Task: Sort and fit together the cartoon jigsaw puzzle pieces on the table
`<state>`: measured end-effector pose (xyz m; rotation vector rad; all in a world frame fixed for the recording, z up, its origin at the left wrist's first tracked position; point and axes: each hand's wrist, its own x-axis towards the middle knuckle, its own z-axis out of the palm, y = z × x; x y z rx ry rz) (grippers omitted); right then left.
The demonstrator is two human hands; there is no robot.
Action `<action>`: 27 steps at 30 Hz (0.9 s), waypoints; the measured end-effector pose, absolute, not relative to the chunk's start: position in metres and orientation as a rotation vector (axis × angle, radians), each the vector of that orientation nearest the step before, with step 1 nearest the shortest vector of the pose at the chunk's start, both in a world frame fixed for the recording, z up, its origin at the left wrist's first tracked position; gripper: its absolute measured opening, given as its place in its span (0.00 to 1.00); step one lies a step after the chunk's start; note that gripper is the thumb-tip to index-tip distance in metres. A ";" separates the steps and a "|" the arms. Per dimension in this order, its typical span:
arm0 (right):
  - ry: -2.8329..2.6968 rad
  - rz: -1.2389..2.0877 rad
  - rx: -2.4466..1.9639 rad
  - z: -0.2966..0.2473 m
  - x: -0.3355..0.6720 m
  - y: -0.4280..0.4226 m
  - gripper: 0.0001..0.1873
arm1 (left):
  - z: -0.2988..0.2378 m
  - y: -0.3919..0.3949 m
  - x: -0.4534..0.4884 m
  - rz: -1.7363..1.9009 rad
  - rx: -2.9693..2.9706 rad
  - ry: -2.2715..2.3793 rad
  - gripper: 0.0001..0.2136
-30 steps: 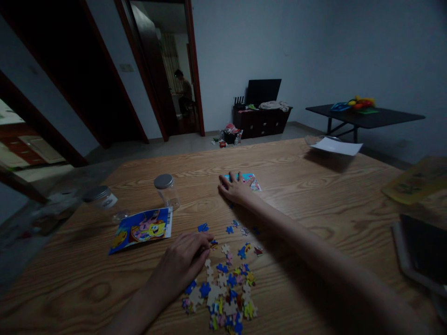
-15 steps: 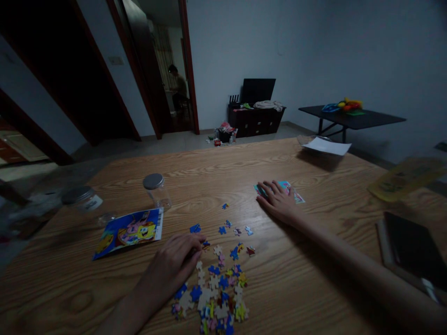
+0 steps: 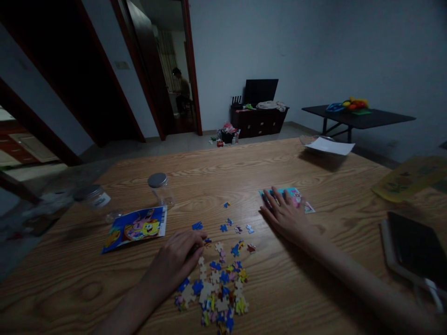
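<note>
Your right hand [image 3: 285, 216] lies on the small picture card [image 3: 296, 193], fingers spread out and loose. The card is on the table [image 3: 216, 174], past the puzzle pieces [image 3: 206, 292] and to their right. Your left hand [image 3: 179, 253] rests beside the pieces, fingers bent; I can't tell if they pinch one.

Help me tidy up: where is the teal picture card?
In the head view, the card lies right of centre on the table, partly under the right hand.
</note>
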<state>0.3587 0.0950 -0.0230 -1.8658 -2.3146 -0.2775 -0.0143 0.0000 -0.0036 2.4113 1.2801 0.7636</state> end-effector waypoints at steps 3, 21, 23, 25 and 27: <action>-2.405 -0.266 -1.756 -0.015 0.346 0.078 0.34 | -0.003 -0.001 -0.014 0.771 2.436 1.265 0.04; -2.753 0.235 -0.906 -0.001 0.255 0.069 0.31 | -0.005 -0.018 -0.034 0.850 2.527 1.415 0.10; -2.752 0.266 -0.908 -0.001 0.254 0.065 0.30 | -0.007 -0.020 -0.033 0.869 2.469 1.426 0.10; -2.740 0.334 -0.877 0.000 0.255 0.059 0.28 | -0.006 -0.020 -0.031 0.872 2.397 1.439 0.09; -2.719 0.427 -0.816 0.000 0.259 0.053 0.26 | -0.005 -0.018 -0.029 0.859 2.340 1.416 0.07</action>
